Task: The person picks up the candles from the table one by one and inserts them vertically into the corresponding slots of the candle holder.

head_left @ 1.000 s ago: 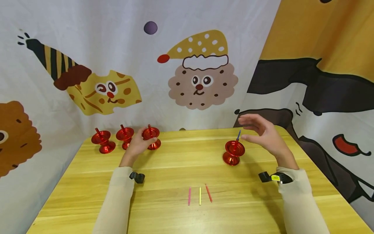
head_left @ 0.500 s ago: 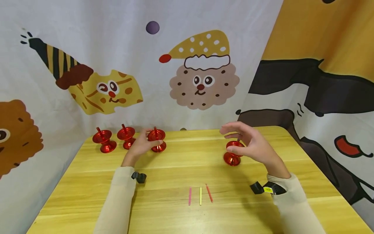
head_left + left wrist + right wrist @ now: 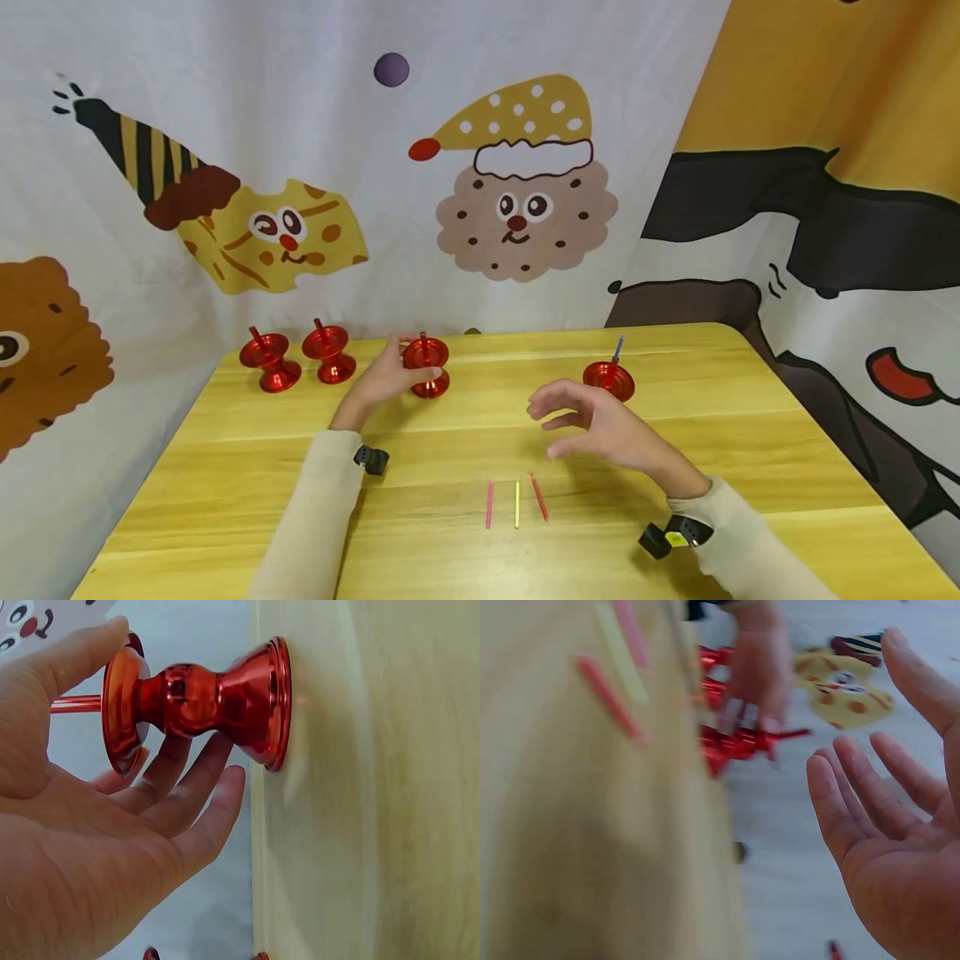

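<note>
Though obscured below, candlestick (image 3: 611, 379) probably upright.

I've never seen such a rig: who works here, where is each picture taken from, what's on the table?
No machine, just a person's bare left hand and right hand. The wide picture comes from a camera worn on the head; the close ones from a wrist camera on each arm, so the table looks sideways. Three red holders are on it, the right one bearing a blue candle. The left hand grips a fourth holder. Nearer the person lie a pink candle, a yellow candle and a red candle. The right hand holds nothing.
</note>
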Demonstrator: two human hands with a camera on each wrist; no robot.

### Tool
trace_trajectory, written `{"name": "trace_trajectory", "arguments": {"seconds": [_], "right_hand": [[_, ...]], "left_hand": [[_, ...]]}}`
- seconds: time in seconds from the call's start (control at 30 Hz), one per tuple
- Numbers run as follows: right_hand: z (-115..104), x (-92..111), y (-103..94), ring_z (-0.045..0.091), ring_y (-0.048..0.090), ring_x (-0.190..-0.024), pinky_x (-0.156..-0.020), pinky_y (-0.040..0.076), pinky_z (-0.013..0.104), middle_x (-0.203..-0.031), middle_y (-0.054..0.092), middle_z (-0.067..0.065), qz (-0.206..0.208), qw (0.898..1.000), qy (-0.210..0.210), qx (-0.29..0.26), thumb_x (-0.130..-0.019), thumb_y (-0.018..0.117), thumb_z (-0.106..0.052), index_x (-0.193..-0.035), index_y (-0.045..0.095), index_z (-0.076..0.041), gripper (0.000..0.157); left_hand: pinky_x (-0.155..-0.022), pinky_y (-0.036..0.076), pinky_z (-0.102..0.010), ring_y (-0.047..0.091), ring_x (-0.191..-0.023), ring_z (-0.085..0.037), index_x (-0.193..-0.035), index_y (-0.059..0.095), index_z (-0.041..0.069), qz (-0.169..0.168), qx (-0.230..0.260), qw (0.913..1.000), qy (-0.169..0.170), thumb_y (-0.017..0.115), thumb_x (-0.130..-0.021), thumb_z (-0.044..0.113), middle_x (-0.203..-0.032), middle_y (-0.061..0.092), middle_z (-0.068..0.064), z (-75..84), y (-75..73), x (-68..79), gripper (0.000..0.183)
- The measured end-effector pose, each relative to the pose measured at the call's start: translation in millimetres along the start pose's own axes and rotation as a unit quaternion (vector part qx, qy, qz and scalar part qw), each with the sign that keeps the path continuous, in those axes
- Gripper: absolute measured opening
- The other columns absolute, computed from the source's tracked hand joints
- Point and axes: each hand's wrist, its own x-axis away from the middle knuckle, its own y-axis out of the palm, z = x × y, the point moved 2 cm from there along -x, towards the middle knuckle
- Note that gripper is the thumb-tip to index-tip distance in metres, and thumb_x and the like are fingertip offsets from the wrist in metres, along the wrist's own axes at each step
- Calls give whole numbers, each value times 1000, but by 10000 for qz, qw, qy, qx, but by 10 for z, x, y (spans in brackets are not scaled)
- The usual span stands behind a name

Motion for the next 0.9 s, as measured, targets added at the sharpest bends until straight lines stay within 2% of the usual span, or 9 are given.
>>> {"name": "trace_trajectory", "arguments": {"seconds": [0.1, 0.3, 0.47, 0.63, 0.9], "right_hand": [[118, 85, 76, 45, 55, -112, -93, 50, 48, -120, 58, 25, -18, 9992, 392, 12, -78, 82, -1, -124, 56, 3, 54], [321, 268, 186, 37, 59, -97, -82, 55, 38, -105, 62, 17, -201, 9897, 1097, 899, -74, 88, -20, -114, 62, -3, 50], [389, 330, 260, 29, 60, -83, -73, 53, 31, -93, 65, 10, -379, 9808, 1148, 1531, -69, 90, -31, -104, 67, -8, 48], [406, 312, 316, 17, 59, -75, -67, 51, 25, -85, 65, 2, -333, 9702, 1156, 2105, -66, 91, -39, -96, 68, -13, 46], [373, 272, 410, 10, 58, -69, -63, 49, 22, -76, 63, -4, -226, 9529, 1147, 2798, -63, 92, -40, -87, 68, -16, 42]], "left_hand": [[-99, 45, -48, 55, -121, -32, -145, 30, 9, -115, 8, 9999, 46, 80, -83, 36, -133, 54, -19, 49, 70, 5, 84], [-99, 45, -46, 56, -119, -29, -145, 31, 12, -314, -84, 9994, 86, 81, -81, 38, -132, 55, -15, 129, 184, 16, 85], [-97, 47, -46, 57, -117, -29, -144, 33, 12, -406, -201, 9988, 175, 81, -80, 41, -131, 54, -14, 176, 299, 27, 85], [-95, 49, -43, 58, -115, -27, -142, 35, 14, -518, -227, 9979, 317, 81, -81, 40, -129, 55, -12, 233, 430, 45, 81], [-91, 51, -39, 61, -107, -23, -139, 37, 14, -769, -340, 9946, 614, 80, -82, 38, -121, 58, -10, 342, 581, 93, 75]]}}
